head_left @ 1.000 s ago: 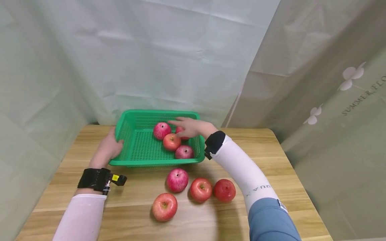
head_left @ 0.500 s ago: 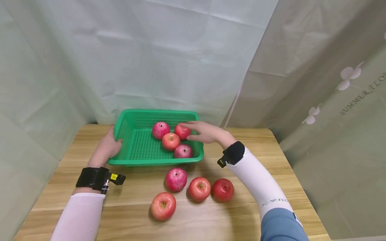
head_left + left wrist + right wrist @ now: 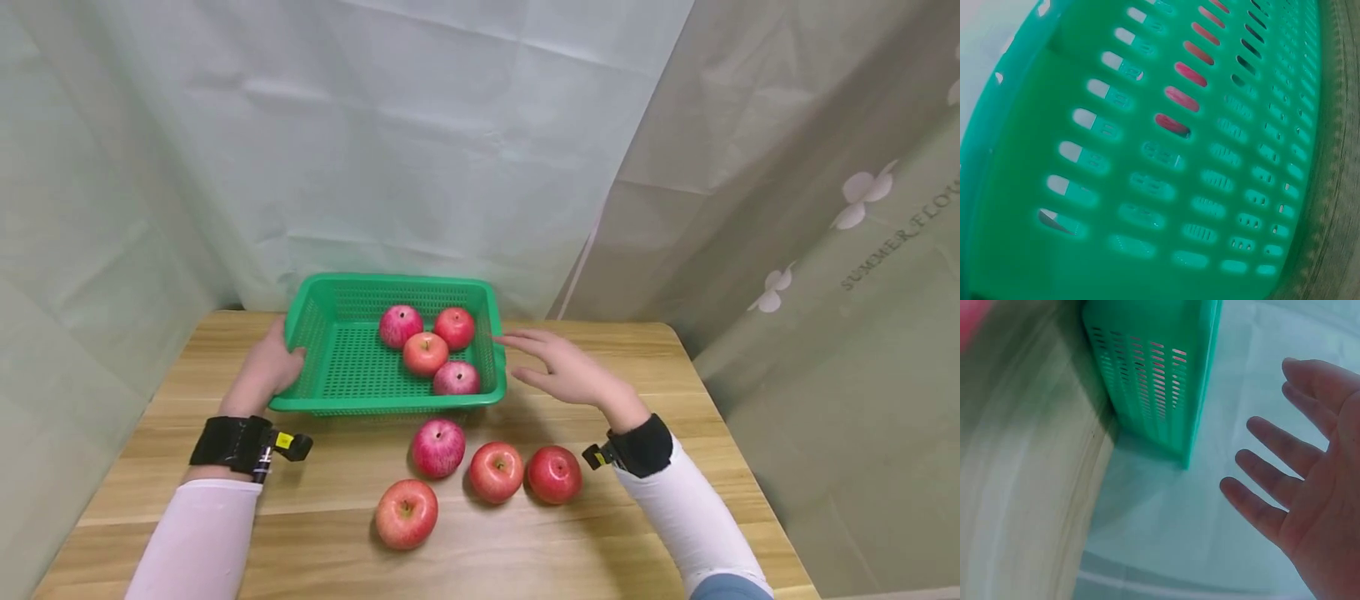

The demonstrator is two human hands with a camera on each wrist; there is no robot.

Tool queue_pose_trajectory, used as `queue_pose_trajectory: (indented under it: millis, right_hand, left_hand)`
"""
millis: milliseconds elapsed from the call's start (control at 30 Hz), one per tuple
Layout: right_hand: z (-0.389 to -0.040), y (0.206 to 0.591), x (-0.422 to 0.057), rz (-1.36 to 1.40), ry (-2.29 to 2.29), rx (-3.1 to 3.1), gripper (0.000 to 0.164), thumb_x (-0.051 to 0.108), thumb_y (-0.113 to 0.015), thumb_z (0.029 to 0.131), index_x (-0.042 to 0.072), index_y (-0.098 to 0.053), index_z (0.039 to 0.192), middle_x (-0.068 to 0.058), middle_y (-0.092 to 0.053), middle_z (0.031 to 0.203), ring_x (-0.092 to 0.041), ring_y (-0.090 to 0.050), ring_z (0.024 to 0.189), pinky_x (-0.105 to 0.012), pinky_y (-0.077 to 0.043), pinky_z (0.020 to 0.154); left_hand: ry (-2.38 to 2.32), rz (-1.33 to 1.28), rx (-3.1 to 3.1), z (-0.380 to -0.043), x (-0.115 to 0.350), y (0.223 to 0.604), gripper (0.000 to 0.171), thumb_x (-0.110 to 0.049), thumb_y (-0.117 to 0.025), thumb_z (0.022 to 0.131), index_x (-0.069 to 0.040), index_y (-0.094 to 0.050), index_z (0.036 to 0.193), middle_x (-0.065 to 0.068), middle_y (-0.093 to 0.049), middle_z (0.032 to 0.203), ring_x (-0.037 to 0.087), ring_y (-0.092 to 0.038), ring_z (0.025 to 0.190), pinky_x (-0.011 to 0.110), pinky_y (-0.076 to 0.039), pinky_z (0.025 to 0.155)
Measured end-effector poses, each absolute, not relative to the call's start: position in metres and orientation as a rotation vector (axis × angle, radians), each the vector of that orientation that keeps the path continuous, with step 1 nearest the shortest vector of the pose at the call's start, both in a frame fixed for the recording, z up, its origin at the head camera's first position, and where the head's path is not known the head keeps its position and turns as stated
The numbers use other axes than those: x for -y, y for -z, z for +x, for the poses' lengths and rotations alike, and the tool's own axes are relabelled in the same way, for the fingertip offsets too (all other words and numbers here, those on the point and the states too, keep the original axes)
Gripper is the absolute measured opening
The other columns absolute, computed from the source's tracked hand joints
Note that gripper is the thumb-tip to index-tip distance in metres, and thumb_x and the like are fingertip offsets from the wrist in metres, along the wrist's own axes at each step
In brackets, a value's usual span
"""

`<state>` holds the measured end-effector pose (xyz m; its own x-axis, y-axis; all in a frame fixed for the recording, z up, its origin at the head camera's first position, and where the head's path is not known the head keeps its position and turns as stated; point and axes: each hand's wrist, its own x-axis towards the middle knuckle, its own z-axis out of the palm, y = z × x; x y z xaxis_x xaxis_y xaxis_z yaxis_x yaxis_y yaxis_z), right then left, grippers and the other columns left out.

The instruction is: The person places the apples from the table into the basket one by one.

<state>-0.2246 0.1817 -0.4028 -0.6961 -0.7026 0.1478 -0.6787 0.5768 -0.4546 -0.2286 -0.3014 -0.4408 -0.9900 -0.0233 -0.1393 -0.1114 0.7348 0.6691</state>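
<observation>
A green plastic basket [image 3: 360, 405] stands at the back of the wooden table, with several apples [image 3: 426, 354] grouped in its right half. My left hand [image 3: 268, 363] grips the basket's left rim, thumb over the inside edge. In the left wrist view the slotted basket wall [image 3: 1085, 187] fills the picture, and red apple skin shows through some slots. Just right of the basket hangs my right hand [image 3: 562, 367], fingers spread and holding nothing. The right wrist view shows that hand [image 3: 1316, 462] with its fingers apart, beside the basket's end wall [image 3: 1147, 369].
On the table in front of the basket lie a pink-red apple [image 3: 438, 447], two more apples side by side, [image 3: 497, 472] and a lighter red apple [image 3: 407, 514] nearest the person. Pale curtains [image 3: 420, 150] hang behind and on both sides of the table [image 3: 315, 533].
My right hand has left the apples inside the basket and moved right and toward the person, past the right rim. The left hand keeps its grip; the basket and apples stay about where they were.
</observation>
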Motion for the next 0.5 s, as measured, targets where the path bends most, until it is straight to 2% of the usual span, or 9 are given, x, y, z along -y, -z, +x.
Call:
queue_pose_trajectory:
  millis: [167,333,500]
  right_hand:
    - [-0.19,0.417,-0.21,-1.113,0.793,-2.77,0.054,0.027,-0.07,0.106,0.017,-0.057,0.157,-0.004,-0.056,0.158,-0.027,-0.049,0.147,-0.051,-0.041,0.118]
    - [-0.161,0.424,-0.231,-0.971,0.758,-2.724,0.053,0.03,-0.071,0.105,0.02,-0.058,0.155,0.002,-0.058,0.155,-0.025,-0.052,0.145,-0.051,-0.043,0.117]
    - [-0.143,0.433,-0.243,-0.892,0.707,-2.632,0.066,0.038,-0.078,0.098,0.02,-0.055,0.157,0.0,-0.055,0.157,-0.027,-0.051,0.145,-0.055,-0.043,0.116]
  left_hand:
    - [-1.119,-0.107,-2.786,-0.227,0.301,0.444,0.066,-0.016,-0.04,0.112,0.008,-0.008,0.165,0.046,-0.041,0.143,0.051,-0.055,0.109,0.055,-0.052,0.08]
    - [-1.102,-0.101,-2.782,-0.226,0.301,0.446,0.068,-0.014,-0.041,0.112,0.008,-0.005,0.165,0.048,-0.041,0.141,0.051,-0.056,0.106,0.052,-0.053,0.077]
    - [-1.107,-0.093,-2.806,-0.23,0.303,0.444,0.067,-0.013,-0.041,0.111,0.008,-0.007,0.165,0.047,-0.044,0.138,0.047,-0.06,0.099,0.046,-0.053,0.071]
